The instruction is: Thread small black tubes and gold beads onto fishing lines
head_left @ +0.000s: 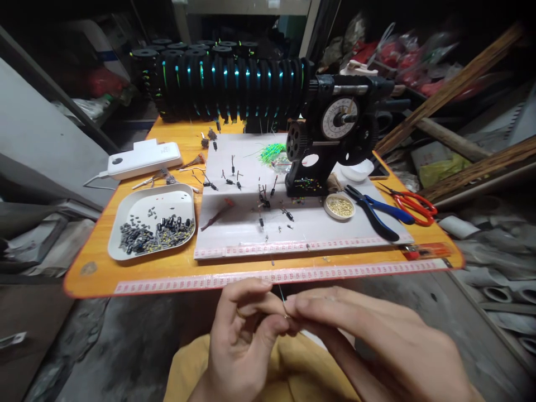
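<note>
My left hand [247, 338] and my right hand [372, 332] meet over my lap, just in front of the table edge. Both are closed, with fingertips pinched together around a thin line [282, 292] that rises between them. A tiny brass-coloured piece seems to sit at the pinch, too small to name. On the white board [238, 237] beyond lie several small black cylindrical pieces [288, 214] with thin stems. A round dish of tiny gold pieces [340, 206] stands at the board's right.
A white tray [117, 251] of small dark parts sits left, below a white power strip [144, 158]. A black rack of spools [234, 89] with a dial stand [310, 176] rises behind. Pliers [372, 209] and red-handled scissors [419, 209] lie right. A measuring tape [234, 277] edges the table.
</note>
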Motion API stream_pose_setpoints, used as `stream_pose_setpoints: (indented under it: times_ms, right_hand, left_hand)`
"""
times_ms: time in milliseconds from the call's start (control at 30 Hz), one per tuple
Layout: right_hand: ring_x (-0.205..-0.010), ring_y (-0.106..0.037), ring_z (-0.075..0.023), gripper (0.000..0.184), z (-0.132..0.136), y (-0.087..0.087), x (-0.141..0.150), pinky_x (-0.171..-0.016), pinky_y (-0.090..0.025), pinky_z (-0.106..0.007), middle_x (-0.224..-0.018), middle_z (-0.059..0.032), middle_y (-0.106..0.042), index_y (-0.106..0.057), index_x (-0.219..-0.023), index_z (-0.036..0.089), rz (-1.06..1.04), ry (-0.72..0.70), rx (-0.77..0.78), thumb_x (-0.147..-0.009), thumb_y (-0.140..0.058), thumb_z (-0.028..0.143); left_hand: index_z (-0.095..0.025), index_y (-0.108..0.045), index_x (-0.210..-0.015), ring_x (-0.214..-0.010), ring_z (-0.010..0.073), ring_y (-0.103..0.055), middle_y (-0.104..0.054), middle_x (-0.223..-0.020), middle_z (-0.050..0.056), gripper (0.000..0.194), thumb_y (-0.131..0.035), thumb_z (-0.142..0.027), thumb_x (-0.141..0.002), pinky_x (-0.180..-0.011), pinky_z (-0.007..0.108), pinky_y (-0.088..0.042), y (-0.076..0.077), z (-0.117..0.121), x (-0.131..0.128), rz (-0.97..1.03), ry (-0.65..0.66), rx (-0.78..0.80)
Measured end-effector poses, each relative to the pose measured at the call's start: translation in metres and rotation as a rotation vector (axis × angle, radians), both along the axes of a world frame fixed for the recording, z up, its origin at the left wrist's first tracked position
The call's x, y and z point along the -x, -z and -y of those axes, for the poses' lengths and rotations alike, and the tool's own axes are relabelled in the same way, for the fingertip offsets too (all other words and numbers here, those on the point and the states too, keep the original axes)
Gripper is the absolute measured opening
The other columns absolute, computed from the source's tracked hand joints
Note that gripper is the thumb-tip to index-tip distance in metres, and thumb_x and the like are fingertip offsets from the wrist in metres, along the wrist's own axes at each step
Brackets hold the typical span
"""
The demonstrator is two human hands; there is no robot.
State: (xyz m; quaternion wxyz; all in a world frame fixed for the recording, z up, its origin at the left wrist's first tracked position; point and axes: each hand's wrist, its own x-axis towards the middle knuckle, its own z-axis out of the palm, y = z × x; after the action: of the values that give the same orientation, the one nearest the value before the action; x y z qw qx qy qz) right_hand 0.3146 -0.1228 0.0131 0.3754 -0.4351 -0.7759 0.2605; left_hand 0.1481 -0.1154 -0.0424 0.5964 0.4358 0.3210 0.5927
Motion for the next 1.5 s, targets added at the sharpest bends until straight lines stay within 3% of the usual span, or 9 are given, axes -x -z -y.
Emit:
stream_pose_setpoints:
  times_ms: [133, 333, 567, 733, 800, 933, 1067, 1300, 1500]
  right_hand:
    - [-0.076, -0.072, -0.0133, 0.030, -0.002, -0.005, 0.002, -0.066, -0.057, -0.020, -0.090, 0.0000, -0.076, -0.064, -0.108, 0.025, -0.028, 0.102, -0.012, -0.088, -0.063, 0.004]
    - [-0.075, -0.060, -0.0113, 0.020, -0.010, -0.001, 0.003, -0.066, -0.050, -0.020, -0.083, 0.0004, -0.064, -0.070, -0.093, 0.025, -0.029, 0.054, 0.109, -0.088, -0.063, 0.007]
    - [-0.083, -0.059, -0.0126, 0.027, -0.004, 0.017, -0.001, -0.073, -0.051, -0.022, -0.089, -0.0024, -0.057, -0.064, -0.098, 0.023, -0.142, -0.013, 0.083, -0.090, -0.053, 0.000]
    - [-0.092, -0.065, -0.0164, 0.015, -0.006, 0.020, -0.007, -0.083, -0.054, -0.030, -0.096, -0.0023, -0.065, -0.062, -0.091, 0.026, -0.416, -0.178, 0.305, -0.097, -0.056, 0.014]
    - [-0.083, -0.065, -0.0145, 0.015, -0.005, 0.022, -0.006, -0.078, -0.054, -0.028, -0.088, -0.0007, -0.065, -0.062, -0.090, 0.027, -0.463, -0.129, 0.335, -0.099, -0.055, 0.018]
    - [-0.074, -0.061, -0.0093, 0.011, -0.005, 0.024, -0.001, -0.066, -0.048, -0.018, -0.081, 0.0030, -0.066, -0.067, -0.090, 0.030, -0.427, 0.083, 0.386, -0.097, -0.062, 0.022]
    - [-0.068, -0.058, -0.0066, 0.009, -0.008, 0.024, 0.005, -0.058, -0.046, -0.014, -0.084, 0.0038, -0.064, -0.061, -0.100, 0.030, -0.563, 0.158, 0.645, -0.095, -0.068, 0.031]
    - [-0.068, -0.052, -0.0047, 0.019, -0.015, 0.028, 0.004, -0.056, -0.041, -0.013, -0.085, 0.0043, -0.056, -0.050, -0.096, 0.025, -0.638, 0.104, 0.820, -0.095, -0.068, 0.032]
    - [-0.064, -0.046, -0.0031, 0.023, -0.018, 0.029, 0.004, -0.053, -0.038, -0.014, -0.089, 0.0036, -0.053, -0.048, -0.094, 0.022, -0.617, 0.083, 0.853, -0.095, -0.068, 0.033]
  left_hand:
    - [-0.027, -0.057, -0.121, -0.072, 0.0105, -0.068, -0.071, -0.077, -0.001, 0.028, -0.061, -0.013, -0.096, -0.070, 0.020, -0.059, 0.010, -0.010, 0.004, -0.032, 0.057, -0.276]
    - [-0.029, -0.055, -0.122, -0.082, 0.0148, -0.073, -0.073, -0.094, 0.003, 0.037, -0.064, -0.008, -0.092, -0.074, 0.023, -0.060, 0.018, -0.009, 0.014, -0.151, 0.130, -0.300]
    - [-0.019, -0.069, -0.093, -0.076, 0.0113, -0.071, -0.072, -0.082, 0.001, 0.018, -0.068, -0.002, -0.086, -0.074, 0.016, -0.058, 0.000, -0.028, 0.021, -0.429, 0.099, -0.458]
    - [-0.017, -0.070, -0.093, -0.130, 0.0245, -0.056, -0.063, -0.123, 0.012, 0.016, -0.062, -0.004, -0.091, -0.110, 0.034, -0.048, 0.001, -0.042, 0.031, -0.691, 0.189, -0.597]
    - [-0.019, -0.072, -0.093, -0.128, 0.0251, -0.054, -0.055, -0.127, 0.012, 0.014, -0.063, -0.007, -0.092, -0.104, 0.035, -0.051, 0.007, -0.042, 0.034, -0.774, 0.105, -0.656]
    - [-0.022, -0.076, -0.099, -0.084, 0.0141, -0.057, -0.051, -0.099, 0.005, 0.021, -0.068, -0.005, -0.088, -0.067, 0.023, -0.054, 0.012, -0.037, 0.034, -0.877, -0.180, -0.733]
    - [-0.018, -0.075, -0.101, -0.080, 0.0127, -0.070, -0.070, -0.092, 0.005, 0.023, -0.066, -0.001, -0.088, -0.073, 0.019, -0.059, 0.006, -0.034, 0.030, -0.744, -0.017, -0.589]
    - [-0.028, -0.076, -0.092, -0.069, 0.0111, -0.077, -0.080, -0.082, -0.005, 0.025, -0.077, -0.006, -0.081, -0.064, 0.015, -0.063, 0.006, -0.030, 0.021, -0.225, 0.139, 0.054]
    - [-0.025, -0.072, -0.090, -0.072, 0.0130, -0.078, -0.081, -0.081, -0.004, 0.026, -0.079, -0.003, -0.078, -0.069, 0.018, -0.065, 0.003, -0.031, 0.020, -0.158, 0.162, 0.132]
